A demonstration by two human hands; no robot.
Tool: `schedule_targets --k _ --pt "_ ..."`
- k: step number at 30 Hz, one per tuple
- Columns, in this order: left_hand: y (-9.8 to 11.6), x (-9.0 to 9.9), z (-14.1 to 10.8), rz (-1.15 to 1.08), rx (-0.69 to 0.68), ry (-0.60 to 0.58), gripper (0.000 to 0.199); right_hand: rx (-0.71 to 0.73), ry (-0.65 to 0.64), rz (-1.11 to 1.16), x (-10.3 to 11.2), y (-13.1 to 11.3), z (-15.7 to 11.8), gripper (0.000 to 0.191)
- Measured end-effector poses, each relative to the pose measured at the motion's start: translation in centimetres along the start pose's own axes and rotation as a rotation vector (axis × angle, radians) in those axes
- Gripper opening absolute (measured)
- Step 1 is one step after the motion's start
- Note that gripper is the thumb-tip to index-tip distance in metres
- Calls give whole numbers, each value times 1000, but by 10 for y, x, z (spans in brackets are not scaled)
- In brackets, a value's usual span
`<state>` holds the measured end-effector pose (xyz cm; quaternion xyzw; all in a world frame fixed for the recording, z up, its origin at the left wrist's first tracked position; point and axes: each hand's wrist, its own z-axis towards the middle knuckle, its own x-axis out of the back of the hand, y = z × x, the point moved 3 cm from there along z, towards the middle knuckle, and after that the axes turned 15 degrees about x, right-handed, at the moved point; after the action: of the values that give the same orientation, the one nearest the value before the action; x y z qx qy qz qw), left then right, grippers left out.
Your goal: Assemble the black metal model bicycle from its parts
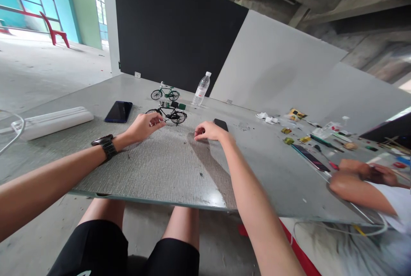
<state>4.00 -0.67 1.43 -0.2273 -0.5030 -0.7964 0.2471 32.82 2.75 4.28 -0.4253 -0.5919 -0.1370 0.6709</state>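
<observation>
A black model bicycle point(177, 116) with small dark and green loads on top stands upright on the grey table. My left hand point(146, 127), a black watch on its wrist, is at its front wheel and covers part of it. Thumb and fingertips come together there; what lies between them is too small to tell. To the right of the bicycle, my right hand point(208, 131) is low over the tabletop with curled fingers in a pinch. Any small thing inside them cannot be made out. Behind stands a green model bicycle point(165, 92).
A water bottle point(202, 90) stands by the dark partition point(176, 23). A blue-edged phone point(118, 111) and a white power strip point(54, 123) lie left. Beyond my right hand lies a dark flat object point(221, 125). At right, a co-worker's arm point(359, 186) rests near scattered small parts.
</observation>
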Motion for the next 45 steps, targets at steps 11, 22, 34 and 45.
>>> schedule_targets --k 11,22,34,45 --pt "4 -1 -1 -7 -18 -28 24 -29 97 -24 -9 -1 9 17" --pt "5 -1 -1 -73 -9 -73 23 359 563 326 -20 -61 33 26" --pt "7 2 -1 -70 -48 -37 22 356 652 593 -35 -64 42 33" --pt "9 3 -3 -49 -68 -21 23 330 624 645 -40 -64 44 40"
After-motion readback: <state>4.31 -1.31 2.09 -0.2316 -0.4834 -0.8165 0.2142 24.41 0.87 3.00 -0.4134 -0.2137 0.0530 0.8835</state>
